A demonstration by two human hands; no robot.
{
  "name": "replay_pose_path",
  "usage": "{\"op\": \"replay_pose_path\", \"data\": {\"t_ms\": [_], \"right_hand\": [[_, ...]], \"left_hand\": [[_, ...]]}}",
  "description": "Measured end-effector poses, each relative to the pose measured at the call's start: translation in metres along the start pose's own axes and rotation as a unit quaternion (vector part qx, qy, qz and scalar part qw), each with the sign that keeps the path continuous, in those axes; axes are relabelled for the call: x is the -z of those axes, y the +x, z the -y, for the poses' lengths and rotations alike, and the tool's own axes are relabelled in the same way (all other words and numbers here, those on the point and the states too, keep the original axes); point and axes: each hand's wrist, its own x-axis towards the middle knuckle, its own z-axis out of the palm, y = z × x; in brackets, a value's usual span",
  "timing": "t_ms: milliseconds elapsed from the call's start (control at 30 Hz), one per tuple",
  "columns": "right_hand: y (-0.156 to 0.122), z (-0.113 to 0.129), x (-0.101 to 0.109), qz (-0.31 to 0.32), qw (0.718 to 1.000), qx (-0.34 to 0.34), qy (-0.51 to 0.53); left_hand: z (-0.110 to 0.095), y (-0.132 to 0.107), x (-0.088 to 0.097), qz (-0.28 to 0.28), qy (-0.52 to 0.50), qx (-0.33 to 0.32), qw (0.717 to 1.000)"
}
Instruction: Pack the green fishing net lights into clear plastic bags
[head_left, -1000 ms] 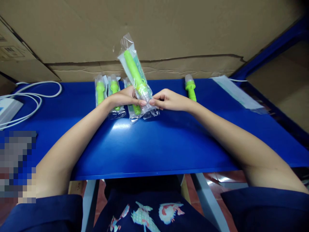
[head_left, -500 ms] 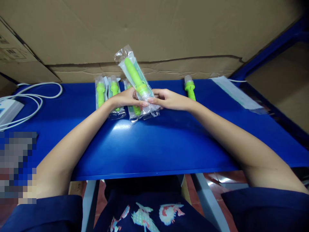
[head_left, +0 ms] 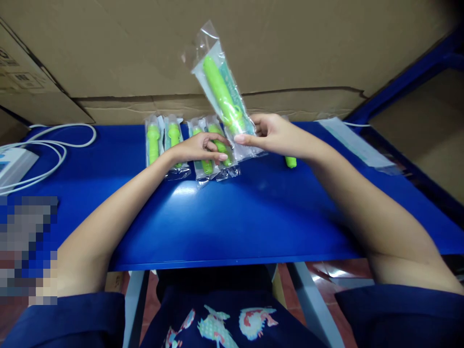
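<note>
The right hand [head_left: 270, 137], just right of the frame's centre, pinches the lower end of a clear plastic packet [head_left: 224, 96] between thumb and fingers. The packet holds a bright green tube-shaped item and a teal printed slip, and it stands tilted, its top leaning toward the upper left against the brown cardboard wall [head_left: 290, 43] behind. It is lifted clear of the blue counter [head_left: 232, 212].

The left hand [head_left: 201, 147], just left of centre, lies with curled fingers on a row of packets [head_left: 188, 145] of the same kind, set side by side on the counter. Its fingertips press on the rightmost one; it grips nothing off the surface.

Below the right wrist, a loose green piece [head_left: 290, 162] shows on the counter, mostly hidden by the arm. At the right edge of the frame a pale flat sleeve of plastic [head_left: 357, 142] lies along the counter's far corner. At the left edge, white cables [head_left: 54, 145] loop beside a white device [head_left: 12, 164]. A pixelated patch covers the lower left.
</note>
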Motion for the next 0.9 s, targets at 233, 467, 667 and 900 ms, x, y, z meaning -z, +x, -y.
{"op": "replay_pose_path", "data": {"t_ms": [233, 467, 667, 900], "right_hand": [[-0.008, 0.007, 0.032, 0.087, 0.919, -0.211, -0.322], [-0.001, 0.002, 0.024, 0.147, 0.872, -0.315, -0.344], [0.001, -0.011, 0.011, 0.121, 0.929, -0.302, -0.176], [0.004, -0.016, 0.005, 0.162, 0.938, -0.283, -0.118]], "left_hand": [[-0.003, -0.001, -0.001, -0.014, 0.027, 0.004, 1.000], [-0.003, -0.001, -0.002, -0.019, 0.021, 0.014, 1.000], [-0.004, -0.001, -0.003, -0.020, 0.018, 0.014, 1.000], [0.000, 0.001, -0.002, -0.020, 0.019, 0.012, 1.000]]}}
